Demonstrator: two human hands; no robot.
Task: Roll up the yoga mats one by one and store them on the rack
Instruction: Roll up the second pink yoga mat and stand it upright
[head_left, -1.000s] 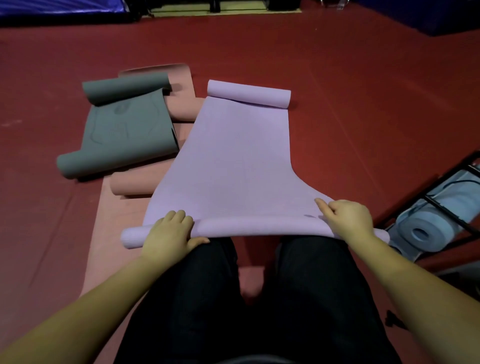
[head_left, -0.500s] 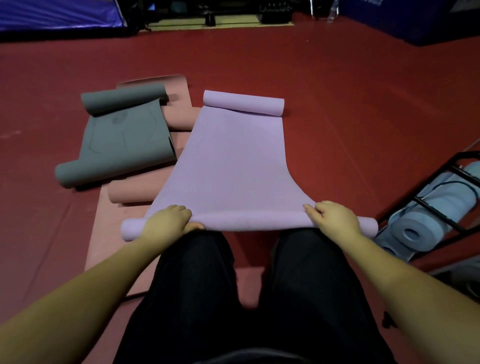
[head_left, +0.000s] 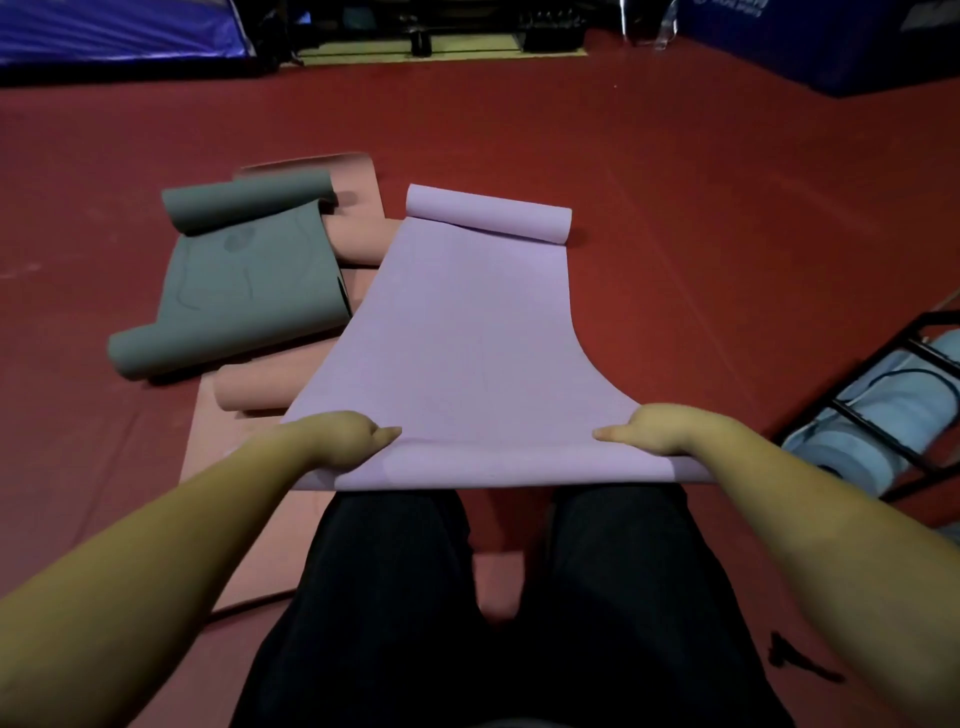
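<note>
Both hands, left hand (head_left: 347, 439) and right hand (head_left: 655, 434), grip the purple mat's (head_left: 457, 332) near rolled edge; grey mat (head_left: 249, 280) lies alongside.

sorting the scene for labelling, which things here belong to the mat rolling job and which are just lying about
Part of the job:
- purple mat, gripped at its near rolled end by the left hand and right hand
- grey mat, curled at both ends
- pink mats
- black rack holding blue rolls

Just lying about:
- blue padding at the far edge
</note>
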